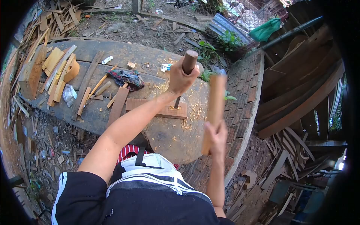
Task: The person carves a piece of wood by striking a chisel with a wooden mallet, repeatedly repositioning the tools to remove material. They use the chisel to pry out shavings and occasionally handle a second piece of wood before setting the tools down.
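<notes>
My left hand [182, 78] is wrapped round the thick wooden handle of a chisel [190, 60]. The chisel's dark blade points down into a cut recess near the right end of a reddish-brown wood block [157, 108]. In my right hand [215, 138] is a light wooden mallet or bat [216, 99], raised upright to the right of the chisel and apart from it, blurred by motion. Pale wood shavings lie in and around the recess, on the worktable [161, 138]. A brown board [118, 103] meets the block near its left end.
Left on the table are a dark patterned cloth [127, 79], a plastic bag [69, 94], a long dark strip [88, 82] and shaped wood pieces [71, 71]. A brick ledge [243, 97] runs along the right. Scrap wood [288, 157] lies beyond it.
</notes>
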A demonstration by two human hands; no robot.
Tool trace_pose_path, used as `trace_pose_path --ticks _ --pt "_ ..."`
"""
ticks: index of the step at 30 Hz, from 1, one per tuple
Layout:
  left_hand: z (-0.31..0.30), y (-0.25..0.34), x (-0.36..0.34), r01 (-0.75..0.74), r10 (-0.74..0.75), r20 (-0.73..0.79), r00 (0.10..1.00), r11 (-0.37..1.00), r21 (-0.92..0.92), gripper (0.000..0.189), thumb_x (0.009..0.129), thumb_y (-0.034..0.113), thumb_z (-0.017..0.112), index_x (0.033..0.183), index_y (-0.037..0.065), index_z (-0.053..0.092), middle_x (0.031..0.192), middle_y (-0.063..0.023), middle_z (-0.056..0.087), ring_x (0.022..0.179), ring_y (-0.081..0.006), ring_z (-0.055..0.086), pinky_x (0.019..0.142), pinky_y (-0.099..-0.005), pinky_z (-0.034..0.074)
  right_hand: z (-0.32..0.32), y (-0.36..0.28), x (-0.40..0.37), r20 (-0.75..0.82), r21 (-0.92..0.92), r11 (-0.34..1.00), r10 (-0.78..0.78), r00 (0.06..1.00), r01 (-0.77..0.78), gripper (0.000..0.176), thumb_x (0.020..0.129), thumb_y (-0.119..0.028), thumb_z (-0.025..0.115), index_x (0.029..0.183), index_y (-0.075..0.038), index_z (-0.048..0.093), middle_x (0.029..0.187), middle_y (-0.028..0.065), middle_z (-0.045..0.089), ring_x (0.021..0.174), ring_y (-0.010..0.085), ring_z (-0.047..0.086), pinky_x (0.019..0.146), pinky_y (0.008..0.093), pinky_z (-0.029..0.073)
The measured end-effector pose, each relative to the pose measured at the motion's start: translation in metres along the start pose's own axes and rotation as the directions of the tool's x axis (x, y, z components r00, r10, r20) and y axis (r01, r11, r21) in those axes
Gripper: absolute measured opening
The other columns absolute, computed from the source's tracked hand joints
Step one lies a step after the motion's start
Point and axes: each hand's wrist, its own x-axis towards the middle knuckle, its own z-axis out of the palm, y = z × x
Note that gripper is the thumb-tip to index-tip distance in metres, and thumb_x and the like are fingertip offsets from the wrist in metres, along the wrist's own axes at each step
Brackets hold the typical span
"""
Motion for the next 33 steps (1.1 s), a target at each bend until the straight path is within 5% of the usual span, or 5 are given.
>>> trace_pose_path --ticks 7,11,18,23,33 --pt "0.014 0.014 -0.02 -0.235 0.232 0.041 0.972 0.967 0.093 0.015 0.074 0.01 0.067 0.081 0.004 0.056 0.06 -0.0089 0.055 0.053 -0.014 0.055 0.053 -0.0306 0.045 -0.022 -0.121 0.028 -0.177 0.03 0.827 -0.548 0.817 0.561 0.048 0.082 -0.031 0.064 0.118 -0.001 0.05 0.082 0.0106 0.057 0.079 0.0156 0.058 0.068 0.0318 0.049" --pt "0.018 0.014 -0.019 -0.25 0.249 0.03 0.968 0.967 0.038 0.016 0.074 0.01 0.067 0.083 0.005 0.056 0.06 -0.0104 0.053 0.053 -0.0161 0.054 0.053 -0.0312 0.045 -0.035 -0.159 0.042 0.332 -0.571 0.761 -0.128 0.935 0.307 0.06 0.074 -0.049 0.067 0.1 0.004 0.054 0.082 0.0227 0.064 0.072 0.0282 0.065 0.069 0.0392 0.05" --pt "0.018 0.011 -0.022 -0.221 0.216 0.08 0.973 0.973 0.072 0.017 0.074 0.009 0.066 0.08 0.005 0.051 0.06 -0.0099 0.052 0.051 -0.02 0.053 0.052 -0.0317 0.044 -0.031 -0.163 0.05 0.027 0.134 0.857 -0.504 0.863 0.497 0.039 0.08 -0.026 0.065 0.105 0.001 0.051 0.092 0.0154 0.061 0.082 0.0175 0.06 0.07 0.0305 0.048" --pt "0.017 0.009 -0.018 -0.234 0.231 0.035 0.972 0.965 0.123 0.016 0.075 0.008 0.065 0.081 0.005 0.05 0.06 -0.0097 0.052 0.051 -0.0205 0.055 0.052 -0.032 0.044 -0.048 -0.158 0.067 0.289 -0.49 0.804 -0.213 0.933 0.336 0.053 0.073 -0.041 0.071 0.1 0.002 0.056 0.081 0.0109 0.06 0.072 0.018 0.057 0.067 0.0321 0.047" --pt "0.019 0.004 -0.023 -0.161 0.155 0.082 0.985 0.983 0.083 0.018 0.076 0.009 0.064 0.091 0.004 0.055 0.065 -0.0131 0.057 0.058 -0.0247 0.061 0.056 -0.0348 0.047 -0.043 -0.114 0.063 0.248 -0.279 0.93 -0.17 0.954 0.238 0.061 0.077 -0.045 0.066 0.113 0.003 0.054 0.088 0.0136 0.06 0.083 0.0177 0.06 0.074 0.0335 0.047"
